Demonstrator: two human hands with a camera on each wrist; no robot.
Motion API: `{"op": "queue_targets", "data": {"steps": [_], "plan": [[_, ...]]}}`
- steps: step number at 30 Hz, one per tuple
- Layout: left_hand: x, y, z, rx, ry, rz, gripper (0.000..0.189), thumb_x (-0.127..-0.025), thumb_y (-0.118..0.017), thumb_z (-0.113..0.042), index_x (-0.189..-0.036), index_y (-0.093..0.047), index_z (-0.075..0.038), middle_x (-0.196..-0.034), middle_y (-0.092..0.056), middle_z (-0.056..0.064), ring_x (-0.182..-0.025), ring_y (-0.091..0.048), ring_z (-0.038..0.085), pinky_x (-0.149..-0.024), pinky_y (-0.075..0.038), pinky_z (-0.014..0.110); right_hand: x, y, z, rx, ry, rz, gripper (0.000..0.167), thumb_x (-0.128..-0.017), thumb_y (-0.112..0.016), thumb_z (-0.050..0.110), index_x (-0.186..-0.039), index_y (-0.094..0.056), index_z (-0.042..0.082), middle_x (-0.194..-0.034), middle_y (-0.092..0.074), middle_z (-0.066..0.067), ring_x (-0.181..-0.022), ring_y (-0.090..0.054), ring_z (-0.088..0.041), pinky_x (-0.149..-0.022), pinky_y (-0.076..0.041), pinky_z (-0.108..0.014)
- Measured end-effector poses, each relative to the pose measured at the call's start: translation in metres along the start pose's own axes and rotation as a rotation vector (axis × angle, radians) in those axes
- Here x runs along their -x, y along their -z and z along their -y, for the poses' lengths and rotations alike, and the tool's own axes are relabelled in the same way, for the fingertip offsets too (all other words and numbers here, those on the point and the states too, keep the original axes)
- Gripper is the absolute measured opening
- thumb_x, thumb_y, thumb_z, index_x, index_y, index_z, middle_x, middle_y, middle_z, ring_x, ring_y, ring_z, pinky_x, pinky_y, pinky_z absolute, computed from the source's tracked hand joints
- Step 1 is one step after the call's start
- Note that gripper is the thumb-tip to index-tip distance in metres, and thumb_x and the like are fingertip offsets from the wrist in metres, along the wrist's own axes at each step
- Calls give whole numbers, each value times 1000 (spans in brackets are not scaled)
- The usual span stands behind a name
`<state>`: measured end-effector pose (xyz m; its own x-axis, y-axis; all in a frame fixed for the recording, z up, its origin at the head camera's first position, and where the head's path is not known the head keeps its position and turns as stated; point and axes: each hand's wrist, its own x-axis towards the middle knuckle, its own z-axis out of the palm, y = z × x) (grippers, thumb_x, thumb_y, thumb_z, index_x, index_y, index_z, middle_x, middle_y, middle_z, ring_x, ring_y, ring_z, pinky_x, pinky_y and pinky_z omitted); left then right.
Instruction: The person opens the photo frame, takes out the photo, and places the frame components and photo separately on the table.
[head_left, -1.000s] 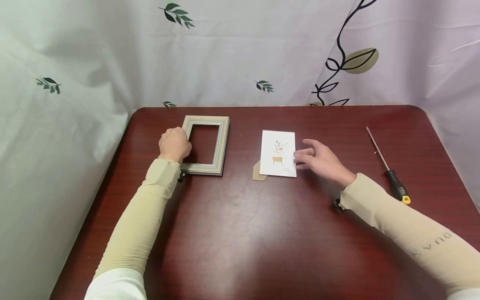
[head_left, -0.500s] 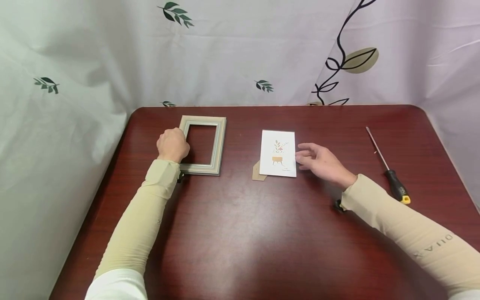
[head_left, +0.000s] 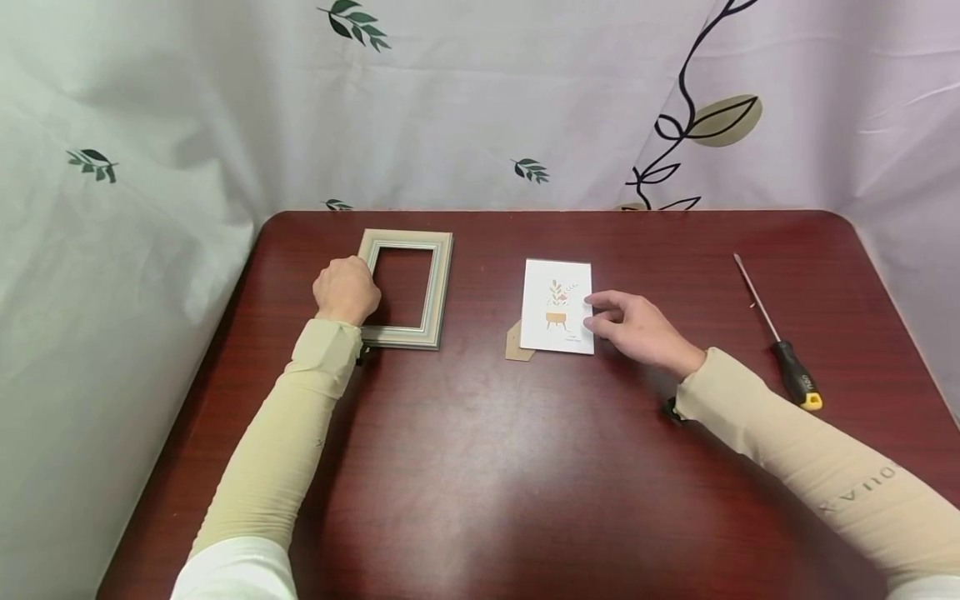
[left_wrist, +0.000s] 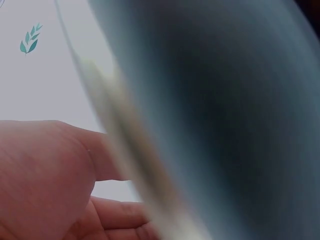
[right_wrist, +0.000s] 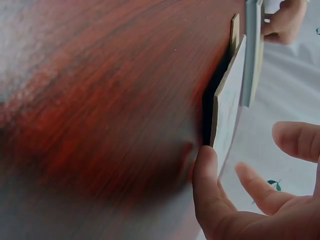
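My left hand (head_left: 347,290) grips the left side of a cream and silver picture frame (head_left: 441,287), whose middle is open to the table. In the left wrist view the frame (left_wrist: 150,150) is a blurred bar, with the thumb and fingers (left_wrist: 117,212) reaching behind it. A white picture card (head_left: 538,304), printed with a potted plant, lies right of the frame. Under its lower left corner a brown board piece (head_left: 517,346) sticks out. My right hand (head_left: 647,333) is at the card's right edge, fingers spread. In the right wrist view one fingertip (right_wrist: 206,157) touches the raised edge of the card (right_wrist: 227,105).
A screwdriver (head_left: 787,362) with a black and yellow handle lies on the right of the dark red table (head_left: 465,467). White curtains (head_left: 465,108) with leaf prints hang behind and beside the table.
The picture frame and my left hand shifted slightly left early on. My right hand drew back a little from the card, then moved left over its edge again. The card stays in place.
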<state>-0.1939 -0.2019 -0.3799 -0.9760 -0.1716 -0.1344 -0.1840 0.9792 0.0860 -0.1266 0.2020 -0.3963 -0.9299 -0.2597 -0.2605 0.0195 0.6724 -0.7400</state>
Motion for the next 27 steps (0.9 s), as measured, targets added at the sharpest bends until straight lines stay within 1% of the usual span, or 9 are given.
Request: {"op": "queue_targets", "data": {"steps": [3, 5, 7, 10, 12, 14, 16, 20, 27], "plan": [[0, 0, 0, 1, 0, -2, 27, -87, -50, -7, -102, -64, 9, -101, -66, 33, -92, -66, 50, -71, -56, 58, 0, -2, 1, 27, 15, -6, 48, -98, -63, 25, -140, -57, 3, -122, -67, -20, -112, -64, -30, -89, -49, -41], [0, 0, 0, 2, 2, 2, 28, -87, -49, -7, -103, -65, 9, -102, -66, 33, -93, -66, 50, -71, -56, 58, 0, -4, 1, 55, 41, -20, 47, -97, -64, 22, -138, -58, 2, -123, -65, -22, -113, -62, -32, -93, -48, -45], [1, -1, 0, 3, 6, 5, 28, -87, -49, -7, -103, -65, 9, -103, -66, 33, -93, -66, 49, -72, -56, 58, -1, -6, 1, 99, 81, -32, 46, -95, -66, 18, -138, -59, 0, -129, -60, -25, -118, -58, -36, -98, -46, -50], [1, -1, 0, 4, 12, 5, 28, -87, -49, -7, -102, -66, 9, -103, -67, 33, -93, -66, 49, -72, -56, 58, -3, -9, 0, 199, 146, -35, 52, -92, -69, 14, -140, -56, -1, -143, -46, -30, -131, -45, -43, -107, -38, -57], [2, -1, 0, 5, 15, 3, 28, -87, -49, -7, -102, -66, 9, -103, -67, 33, -93, -66, 49, -72, -56, 58, -3, -12, -1, 261, 176, -21, 57, -91, -71, 14, -143, -54, 0, -152, -36, -31, -136, -36, -48, -109, -35, -60], [2, -2, 0, 6, 15, 4, 28, -87, -48, -7, -102, -66, 9, -103, -67, 34, -94, -66, 49, -72, -56, 58, -3, -13, -1, 307, 194, -6, 59, -89, -72, 15, -144, -53, 1, -156, -29, -30, -137, -32, -52, -108, -34, -61], [2, -2, -1, 6, 15, 6, 28, -88, -48, -7, -102, -65, 9, -103, -67, 34, -94, -66, 49, -72, -56, 58, -2, -14, -2, 330, 200, 5, 60, -89, -73, 15, -144, -54, 1, -158, -28, -28, -135, -33, -52, -107, -36, -59], [2, -2, 0, 4, 20, 9, 27, -88, -49, -7, -101, -66, 9, -103, -67, 33, -93, -66, 49, -72, -56, 57, -1, -15, -5, 345, 213, -1, 58, -89, -73, 15, -143, -55, 0, -157, -33, -27, -133, -35, -49, -105, -38, -56], [1, -1, 0, -2, 24, 15, 27, -89, -48, -8, -101, -65, 8, -103, -67, 33, -93, -66, 48, -72, -56, 57, 1, -11, -7, 365, 201, 15, 59, -90, -73, 14, -144, -53, 0, -157, -34, -27, -135, -33, -47, -107, -35, -57]]}}
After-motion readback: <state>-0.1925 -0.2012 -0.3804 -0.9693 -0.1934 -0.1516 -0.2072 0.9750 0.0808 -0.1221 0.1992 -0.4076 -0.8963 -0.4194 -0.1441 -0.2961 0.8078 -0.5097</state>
